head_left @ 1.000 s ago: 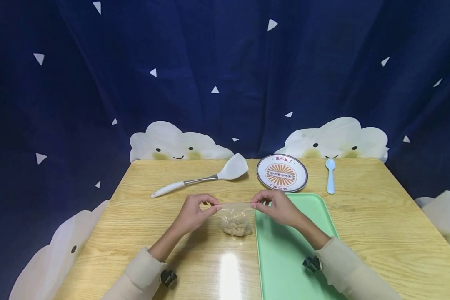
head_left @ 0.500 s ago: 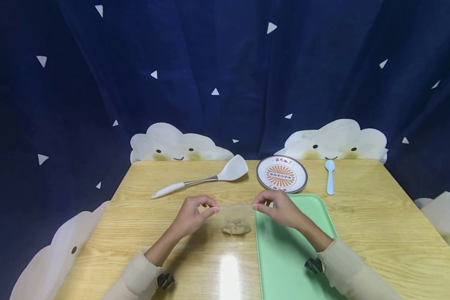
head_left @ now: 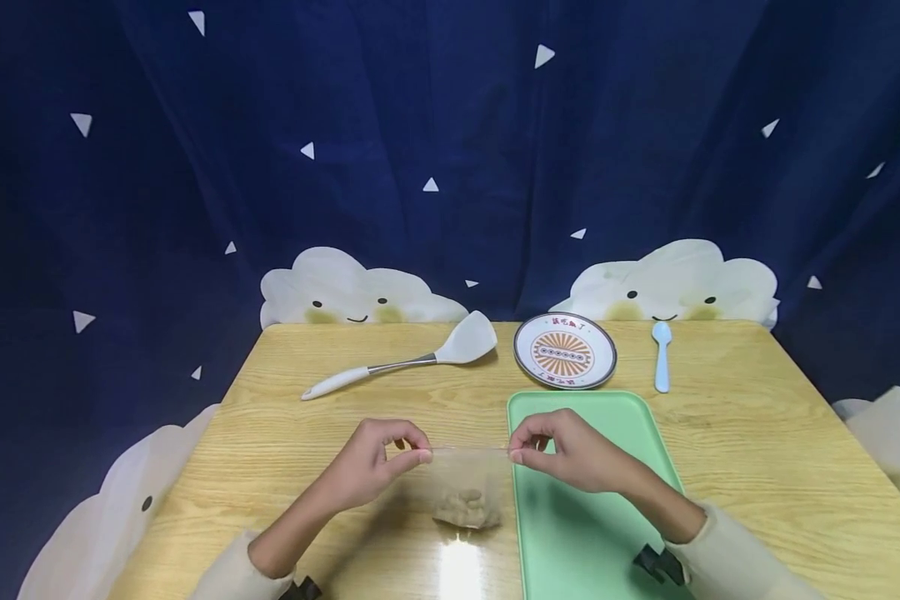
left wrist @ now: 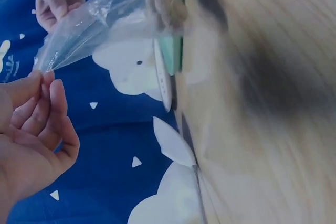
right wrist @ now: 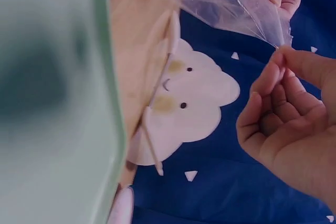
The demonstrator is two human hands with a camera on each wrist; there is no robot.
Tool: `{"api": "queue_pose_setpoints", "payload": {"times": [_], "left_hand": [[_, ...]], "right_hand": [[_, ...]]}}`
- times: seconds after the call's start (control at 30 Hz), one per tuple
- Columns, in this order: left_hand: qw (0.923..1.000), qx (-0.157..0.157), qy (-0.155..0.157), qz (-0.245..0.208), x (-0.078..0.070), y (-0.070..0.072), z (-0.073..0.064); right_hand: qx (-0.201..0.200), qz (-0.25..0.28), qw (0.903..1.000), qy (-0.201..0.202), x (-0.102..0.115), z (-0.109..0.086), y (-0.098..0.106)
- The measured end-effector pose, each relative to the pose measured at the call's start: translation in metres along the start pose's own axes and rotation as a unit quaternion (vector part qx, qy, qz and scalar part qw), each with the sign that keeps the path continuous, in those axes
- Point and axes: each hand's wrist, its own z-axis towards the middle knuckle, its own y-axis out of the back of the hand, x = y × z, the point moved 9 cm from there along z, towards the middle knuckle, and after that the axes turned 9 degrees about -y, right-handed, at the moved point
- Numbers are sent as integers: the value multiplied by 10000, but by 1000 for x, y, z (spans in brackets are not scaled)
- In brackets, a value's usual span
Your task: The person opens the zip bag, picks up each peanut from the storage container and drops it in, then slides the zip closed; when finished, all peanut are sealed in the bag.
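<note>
A clear plastic zip bag hangs stretched between both hands, its top edge level and several pale tan lumpy pieces gathered at the bottom. My left hand pinches the left top corner between thumb and forefinger. At the opposite corner, my right hand pinches the bag the same way. In the left wrist view the pieces sag beyond the bag's see-through upper part. The right wrist view has the bag's corner between thumb and fingertip, the other fingers of that hand curled loosely.
A green tray lies under the right forearm. Behind it stands a round patterned plate, with a light blue spoon to its right. A white spatula rests at the back left of the wooden table.
Both hands have come nearer the body, bringing the bag lower in the head view. They are slightly farther apart, and the grips at the corners stay the same.
</note>
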Motion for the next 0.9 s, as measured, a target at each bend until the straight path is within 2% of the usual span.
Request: {"api": "queue_pose_setpoints", "payload": {"times": [0.13, 0.37, 0.57, 0.73, 0.9], "left_hand": [[9995, 165, 222, 177, 15, -5, 4], [9949, -65, 895, 450, 63, -7, 17], [9886, 10, 1398, 554, 99, -12, 25], [9854, 133, 1476, 844, 111, -17, 33], [9772, 369, 1675, 1255, 114, -13, 36]], "right_hand": [[176, -229, 9996, -65, -14, 11, -9], [203, -810, 9960, -329, -44, 53, -14], [279, -1351, 9878, -716, -66, 75, -21], [153, -1667, 9822, -850, -72, 82, -19], [-268, -1816, 9774, -1047, -73, 77, 9]]}}
